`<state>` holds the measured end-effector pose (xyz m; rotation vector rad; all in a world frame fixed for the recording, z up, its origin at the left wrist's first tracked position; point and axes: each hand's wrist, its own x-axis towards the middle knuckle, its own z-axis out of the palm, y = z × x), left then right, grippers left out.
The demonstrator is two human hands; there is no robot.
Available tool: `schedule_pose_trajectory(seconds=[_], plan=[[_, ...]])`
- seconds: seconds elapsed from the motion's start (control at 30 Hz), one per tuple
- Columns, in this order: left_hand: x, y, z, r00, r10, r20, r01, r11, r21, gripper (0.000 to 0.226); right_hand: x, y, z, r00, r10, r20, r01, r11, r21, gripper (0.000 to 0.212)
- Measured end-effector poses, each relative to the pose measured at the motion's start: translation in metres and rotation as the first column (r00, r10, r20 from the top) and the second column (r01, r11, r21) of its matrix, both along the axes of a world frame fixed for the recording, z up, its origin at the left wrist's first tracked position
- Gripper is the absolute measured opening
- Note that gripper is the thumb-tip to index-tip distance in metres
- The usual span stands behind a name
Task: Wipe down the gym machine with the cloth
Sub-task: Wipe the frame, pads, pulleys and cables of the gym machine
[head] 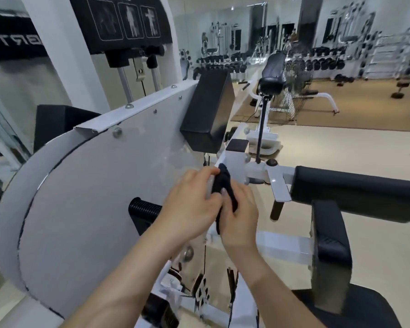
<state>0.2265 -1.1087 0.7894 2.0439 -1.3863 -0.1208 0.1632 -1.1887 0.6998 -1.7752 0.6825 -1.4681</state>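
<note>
A white gym machine [92,185] with a large rounded side panel fills the left and centre of the head view. A dark cloth [223,183] is bunched against the machine's white frame edge, just right of the panel. My left hand [189,204] grips the cloth from the left, fingertips curled onto it. My right hand [239,214] holds the cloth's lower part from the right, and a dark strip of it hangs between the two hands. Part of the cloth is hidden by my fingers.
A black pad [206,114] sits above the hands. A black padded arm [355,188] and a black upright pad [329,242] stand to the right. A black ribbed handle [145,208] juts out of the panel. Dumbbell racks [317,60] line the far wall.
</note>
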Motion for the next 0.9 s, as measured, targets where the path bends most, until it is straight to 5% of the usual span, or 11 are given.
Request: schedule_pose_trajectory(seconds=[0.13,0.3,0.53,0.7,0.9], plan=[[0.001,-0.026,0.012,0.994,-0.064,0.087,0.056,0.995,0.085,0.031,0.015,-0.028,0.016,0.97,-0.234,-0.071,0.227,0.97,-0.088,0.033],[0.008,-0.034,0.011,0.995,-0.085,0.049,0.077,0.986,0.147,0.03,0.019,-0.061,0.013,0.916,-0.399,-0.033,0.33,0.799,-0.503,0.026],[0.009,-0.031,0.01,0.994,-0.042,0.099,0.022,0.981,0.193,0.023,-0.032,-0.048,-0.055,0.838,-0.258,-0.481,0.013,0.891,-0.453,0.04],[0.01,-0.031,0.009,0.993,-0.033,0.109,0.014,0.986,0.169,0.044,-0.013,-0.075,0.029,0.934,-0.345,-0.097,0.203,0.732,-0.65,0.019],[-0.002,-0.028,0.008,0.855,0.028,0.519,-0.141,0.974,0.179,0.032,-0.021,-0.081,-0.029,0.893,-0.317,-0.319,0.02,0.738,-0.675,0.028]])
